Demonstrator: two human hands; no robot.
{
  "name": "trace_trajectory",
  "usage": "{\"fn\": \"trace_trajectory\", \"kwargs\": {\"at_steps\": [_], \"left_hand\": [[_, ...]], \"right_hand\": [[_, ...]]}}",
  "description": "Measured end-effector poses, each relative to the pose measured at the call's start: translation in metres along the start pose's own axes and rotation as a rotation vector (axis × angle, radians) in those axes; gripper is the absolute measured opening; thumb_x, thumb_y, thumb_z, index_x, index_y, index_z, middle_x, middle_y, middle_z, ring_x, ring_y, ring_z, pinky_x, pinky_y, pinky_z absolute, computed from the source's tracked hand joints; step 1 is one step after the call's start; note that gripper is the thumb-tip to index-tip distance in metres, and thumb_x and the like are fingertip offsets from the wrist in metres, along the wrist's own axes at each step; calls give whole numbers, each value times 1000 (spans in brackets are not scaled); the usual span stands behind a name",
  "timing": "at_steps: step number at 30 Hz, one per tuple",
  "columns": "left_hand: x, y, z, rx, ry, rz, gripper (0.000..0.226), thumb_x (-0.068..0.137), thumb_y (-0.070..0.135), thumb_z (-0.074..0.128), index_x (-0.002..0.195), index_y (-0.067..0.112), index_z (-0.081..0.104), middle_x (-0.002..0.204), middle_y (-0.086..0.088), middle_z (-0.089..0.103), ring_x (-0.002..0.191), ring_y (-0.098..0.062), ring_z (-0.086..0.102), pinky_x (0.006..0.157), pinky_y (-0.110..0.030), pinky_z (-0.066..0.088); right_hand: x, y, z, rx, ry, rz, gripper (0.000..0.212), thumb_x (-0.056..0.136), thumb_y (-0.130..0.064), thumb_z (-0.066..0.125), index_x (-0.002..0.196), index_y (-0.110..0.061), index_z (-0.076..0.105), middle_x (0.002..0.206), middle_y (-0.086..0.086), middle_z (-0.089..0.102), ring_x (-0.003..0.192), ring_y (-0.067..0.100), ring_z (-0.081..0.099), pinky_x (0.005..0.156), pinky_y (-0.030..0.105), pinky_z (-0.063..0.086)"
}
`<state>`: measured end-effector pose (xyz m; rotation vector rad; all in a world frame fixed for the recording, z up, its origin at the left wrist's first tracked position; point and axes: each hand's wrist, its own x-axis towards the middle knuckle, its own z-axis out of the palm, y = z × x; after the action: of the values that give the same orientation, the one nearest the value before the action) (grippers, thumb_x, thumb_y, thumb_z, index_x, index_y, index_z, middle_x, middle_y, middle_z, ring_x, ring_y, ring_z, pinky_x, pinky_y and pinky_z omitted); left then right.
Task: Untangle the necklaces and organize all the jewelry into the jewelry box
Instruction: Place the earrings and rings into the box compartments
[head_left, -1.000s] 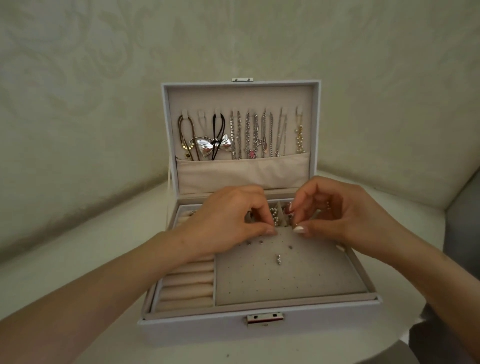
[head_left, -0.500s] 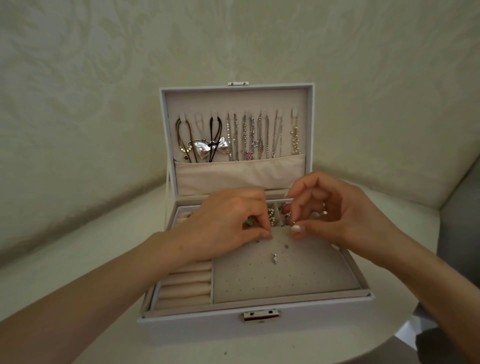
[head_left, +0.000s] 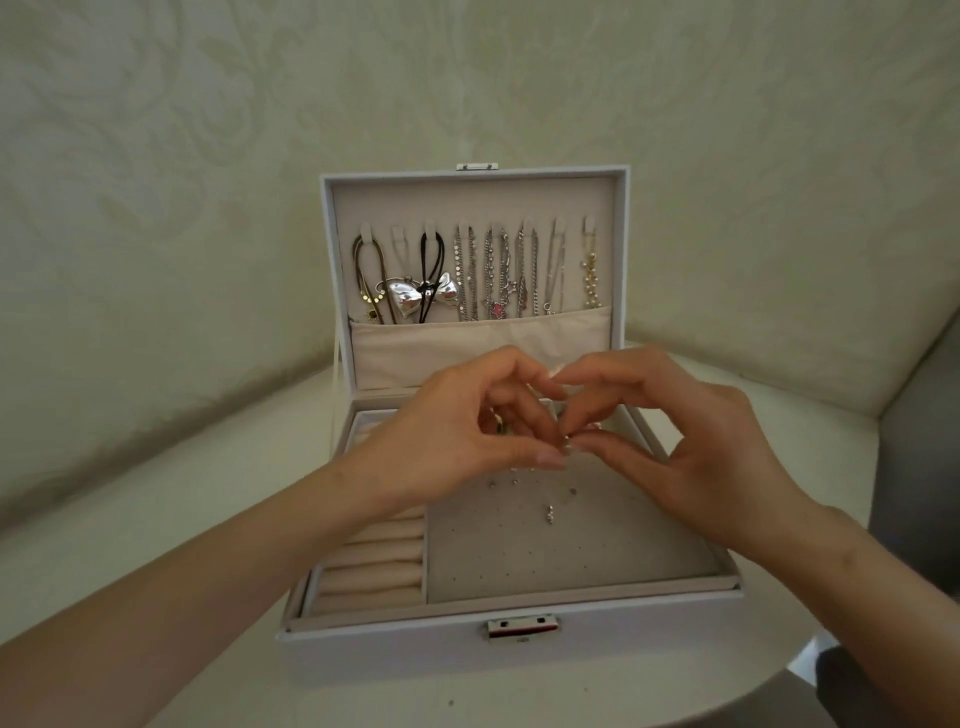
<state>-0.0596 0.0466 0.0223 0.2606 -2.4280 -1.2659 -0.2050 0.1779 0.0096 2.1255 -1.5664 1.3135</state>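
Observation:
A white jewelry box stands open on the table. Several necklaces hang from hooks inside its lid, among them a silver bow pendant. A grey earring pad holds a few small studs. My left hand and my right hand meet above the pad's back edge. Both pinch a small earring between fingertips. The back compartments are mostly hidden behind my fingers.
Cream ring rolls fill the box's left section. A metal clasp sits on the front wall. The box rests on a white table against a patterned wall. A grey surface lies to the right.
Both hands have lifted from the pad's back edge and come together, fingertips touching around a small earring.

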Motion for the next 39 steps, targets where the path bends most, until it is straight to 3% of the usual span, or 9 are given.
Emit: {"fn": "trace_trajectory", "kwargs": {"at_steps": [6,10,13,17,23,27,31,35,39], "left_hand": [[0,3,5,-49,45,5,34,66,4,80,85,22,58,68,6,68,56,-4,55,57,-17,42],[-2,2,3,-12,70,23,33,68,6,80,87,26,61,69,8,69,64,-22,60,66,-38,47],[-4,0,1,58,48,31,29,72,8,77,86,28,62,69,13,66,65,-11,59,66,-32,45],[-3,-3,2,121,33,36,18,71,8,78,73,23,68,70,13,67,68,4,58,64,-11,42],[-1,-12,2,246,38,81,11,74,13,78,81,19,72,78,6,71,75,-5,64,71,-19,49],[0,-14,3,358,19,125,10,74,16,77,78,21,69,77,8,66,74,-6,60,69,-23,48],[3,-17,3,474,38,200,8,73,29,74,73,29,67,76,16,58,78,-1,49,70,-27,43],[4,-20,3,523,33,226,8,70,34,74,72,32,65,74,19,51,80,1,43,69,-24,38],[4,-20,3,499,28,216,13,71,36,71,71,39,59,73,20,50,79,1,44,68,-23,36]], "right_hand": [[-1,0,1,-33,3,-76,52,76,-3,71,122,-19,52,92,-7,68,88,3,66,82,26,54],[-2,1,-7,54,-79,164,34,72,-15,76,99,-30,62,84,-13,67,77,3,64,74,17,50],[-1,8,-9,51,-294,385,28,60,-23,87,75,-38,68,75,-16,65,68,8,58,63,20,44],[0,9,-3,116,-336,452,18,59,-20,87,68,-29,74,73,-12,66,69,14,59,69,33,48],[3,9,-3,116,-393,482,11,67,-20,83,69,-25,73,72,-10,66,67,12,58,65,28,48],[5,8,-14,262,-281,603,8,68,-14,80,70,-14,72,72,3,71,62,7,61,60,18,49],[6,6,-21,465,-180,680,22,58,-19,76,72,-3,70,73,13,72,67,17,67,67,18,55],[4,4,-19,499,-149,688,21,59,-15,75,72,-1,69,75,15,71,71,23,67,71,23,56],[4,5,-17,556,-108,701,19,59,-13,73,71,1,67,72,14,70,65,16,64,65,17,54]]}}
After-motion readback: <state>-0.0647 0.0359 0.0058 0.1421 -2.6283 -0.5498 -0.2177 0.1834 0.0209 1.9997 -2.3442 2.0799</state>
